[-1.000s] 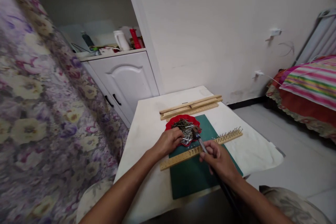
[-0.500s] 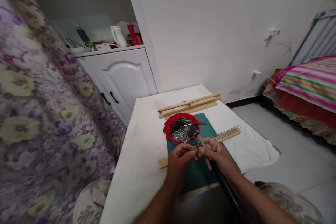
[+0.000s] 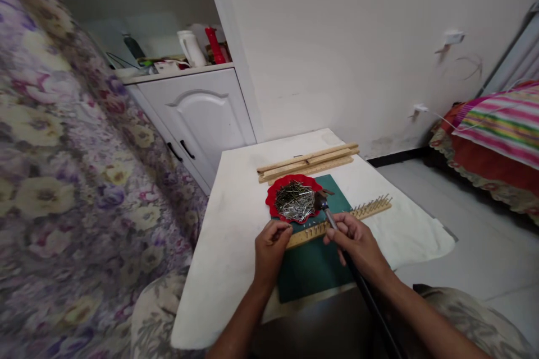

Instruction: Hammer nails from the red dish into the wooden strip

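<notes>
A wooden strip (image 3: 370, 208) studded with a row of upright nails lies across a green cutting mat (image 3: 314, 261). My left hand (image 3: 269, 249) rests closed at the strip's left end, fingers pinched on something too small to name. My right hand (image 3: 357, 244) grips a hammer (image 3: 326, 210) by its long dark handle; the head hovers just above the strip beside a red scalloped dish (image 3: 273, 193) full of loose nails.
The mat lies on a white table (image 3: 236, 219). Three plain wooden strips (image 3: 307, 161) lie at its far edge. A white cabinet (image 3: 202, 118) stands behind, a floral sofa (image 3: 63, 168) at left, a striped bedcover (image 3: 501, 123) at right.
My left hand left the nail dish, met the right hand over the strip, then moved to the strip's left end. The hammer stayed in my right hand.
</notes>
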A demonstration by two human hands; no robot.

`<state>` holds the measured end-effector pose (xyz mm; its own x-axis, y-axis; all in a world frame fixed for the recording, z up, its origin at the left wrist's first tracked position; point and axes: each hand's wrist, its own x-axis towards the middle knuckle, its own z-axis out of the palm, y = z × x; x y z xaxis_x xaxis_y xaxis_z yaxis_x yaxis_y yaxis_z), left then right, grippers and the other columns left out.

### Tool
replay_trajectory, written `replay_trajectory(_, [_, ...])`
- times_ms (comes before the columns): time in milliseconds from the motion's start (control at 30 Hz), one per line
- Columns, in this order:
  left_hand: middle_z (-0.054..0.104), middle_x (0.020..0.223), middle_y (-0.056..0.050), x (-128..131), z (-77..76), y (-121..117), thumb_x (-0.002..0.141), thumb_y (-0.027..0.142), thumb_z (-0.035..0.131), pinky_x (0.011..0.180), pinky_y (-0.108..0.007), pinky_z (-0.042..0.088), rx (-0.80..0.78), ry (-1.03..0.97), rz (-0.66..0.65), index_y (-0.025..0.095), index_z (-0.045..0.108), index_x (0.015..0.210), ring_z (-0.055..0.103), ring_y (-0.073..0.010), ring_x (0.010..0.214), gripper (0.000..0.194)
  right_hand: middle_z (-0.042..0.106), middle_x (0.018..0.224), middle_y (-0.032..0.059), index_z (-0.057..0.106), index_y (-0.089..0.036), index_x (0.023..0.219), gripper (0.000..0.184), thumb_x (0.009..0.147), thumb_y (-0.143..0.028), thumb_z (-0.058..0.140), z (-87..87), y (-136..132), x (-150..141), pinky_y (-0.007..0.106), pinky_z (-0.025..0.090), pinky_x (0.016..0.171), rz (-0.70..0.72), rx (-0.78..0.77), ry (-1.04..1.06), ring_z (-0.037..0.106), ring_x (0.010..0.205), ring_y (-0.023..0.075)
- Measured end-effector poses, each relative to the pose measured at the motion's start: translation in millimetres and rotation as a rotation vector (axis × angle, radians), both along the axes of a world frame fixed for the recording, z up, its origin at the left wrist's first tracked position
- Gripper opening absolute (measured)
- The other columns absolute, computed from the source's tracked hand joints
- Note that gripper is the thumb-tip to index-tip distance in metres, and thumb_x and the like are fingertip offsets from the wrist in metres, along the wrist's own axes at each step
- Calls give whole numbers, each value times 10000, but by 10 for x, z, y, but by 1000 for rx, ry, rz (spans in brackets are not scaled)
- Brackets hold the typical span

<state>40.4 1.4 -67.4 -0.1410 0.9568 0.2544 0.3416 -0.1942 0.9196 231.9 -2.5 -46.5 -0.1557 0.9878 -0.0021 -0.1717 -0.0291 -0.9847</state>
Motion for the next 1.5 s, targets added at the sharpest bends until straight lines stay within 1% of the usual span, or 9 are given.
replay_trajectory(100, [592, 734, -3, 6, -130, 39, 784, 268, 551, 628, -222, 417, 43, 163, -32, 178, 625, 736, 544, -129, 687, 126, 602, 602, -52, 520, -187, 875, 245, 753, -374, 621, 20, -14, 23, 172, 330, 293, -4, 1, -30, 391, 310, 54])
replay_trajectory(233, [599, 763, -2, 71, -221, 73, 797, 233, 534, 657, -229, 424, 70, 257, -51, 190, 618, 746, 552, -130, 707, 107, 600, 598, -55, 526, -187, 885, 240, 756, -368, 617, 2, -25, 26, 168, 335, 291, 7, 3, -31, 393, 312, 51])
replay_trajectory(467, [599, 768, 1, 81, -220, 100, 805, 216, 525, 677, -233, 423, 73, 303, -52, 197, 617, 763, 558, -132, 726, 104, 597, 608, -53, 524, -185, 888, 196, 784, -336, 594, 6, -42, 41, 159, 328, 298, 23, 1, -35, 387, 319, 45])
replay_trajectory(767, [598, 764, 6, 72, -226, 96, 805, 206, 520, 664, -226, 412, 58, 322, -57, 199, 624, 760, 557, -128, 724, 113, 584, 600, -59, 504, -187, 859, 188, 782, -334, 591, 25, -52, 31, 156, 330, 294, 61, 0, -36, 379, 322, 46])
replay_trajectory(933, [603, 758, 8, 74, -267, 109, 788, 191, 529, 647, -214, 401, 54, 340, -44, 196, 631, 761, 554, -120, 705, 106, 581, 597, -63, 501, -184, 876, 195, 783, -327, 594, 41, -110, 11, 145, 330, 291, 193, -27, -33, 371, 304, 32])
replay_trajectory(1067, [594, 721, 14, 79, -289, 118, 776, 200, 534, 616, -202, 383, 54, 362, -21, 192, 622, 728, 539, -112, 668, 101, 577, 599, -74, 499, -190, 901, 162, 807, -303, 568, 43, -185, -54, 133, 302, 288, 278, -51, -35, 356, 277, 16])
replay_trajectory(1267, [557, 702, 22, 77, -297, 115, 781, 181, 509, 596, -196, 360, 39, 353, -38, 186, 604, 723, 508, -104, 652, 111, 525, 555, -91, 495, -192, 840, 127, 795, -282, 572, 7, -183, -134, 128, 284, 290, 272, -49, -79, 337, 287, 18])
replay_trajectory(1433, [524, 677, 29, 78, -308, 113, 775, 179, 503, 582, -193, 342, 39, 342, -40, 177, 575, 680, 486, -97, 637, 119, 562, 600, -75, 491, -193, 896, 141, 816, -293, 550, -26, -178, -116, 135, 274, 288, 296, -46, -84, 342, 281, 18])
replay_trajectory(1500, [505, 661, 34, 77, -316, 116, 765, 163, 494, 573, -191, 333, 48, 341, -37, 174, 551, 654, 472, -93, 623, 125, 559, 594, -74, 492, -190, 889, 137, 812, -286, 554, -28, -183, -108, 134, 268, 289, 304, -46, -91, 342, 285, 19])
